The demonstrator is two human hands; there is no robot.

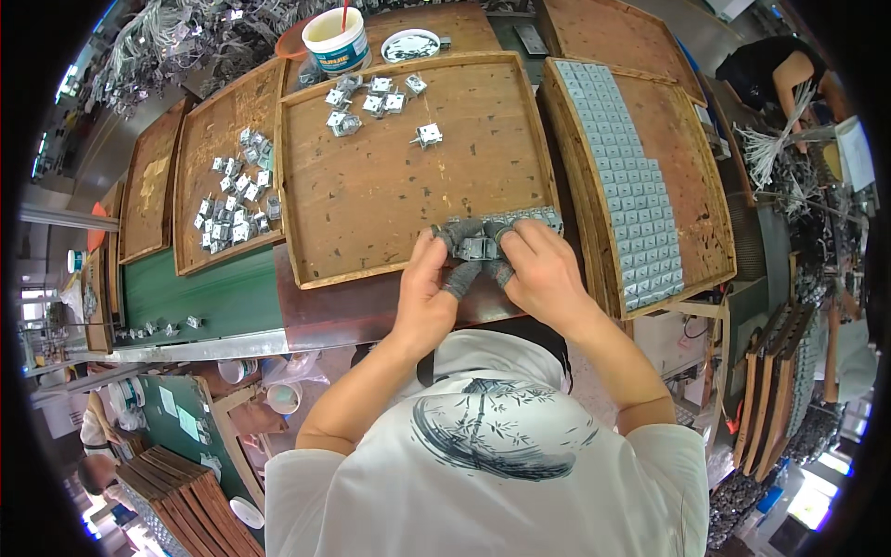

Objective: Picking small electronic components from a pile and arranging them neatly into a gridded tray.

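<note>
Between my two hands, at the near right corner of a wooden tray [353,271], is a small silvery metal part [476,249], boxy in shape. My left hand [431,278] grips it from the left and my right hand [538,267] from the right, with grey wraps on thumbs and fingers. Just behind my fingers a short row of like metal parts [543,215] lies along the tray's near right side. Farther back in the same tray sit several loose metal parts [379,97], and one stands apart [428,136]. Exactly how the fingertips meet the part is hard to see.
On the right, a stack of wooden trays [691,186] carries tight rows of metal parts [626,186]. A left tray [190,167] holds a loose pile [237,204]. Behind stand a white tub [336,45] and a round lid [411,45]. Another person [780,74] works at far right.
</note>
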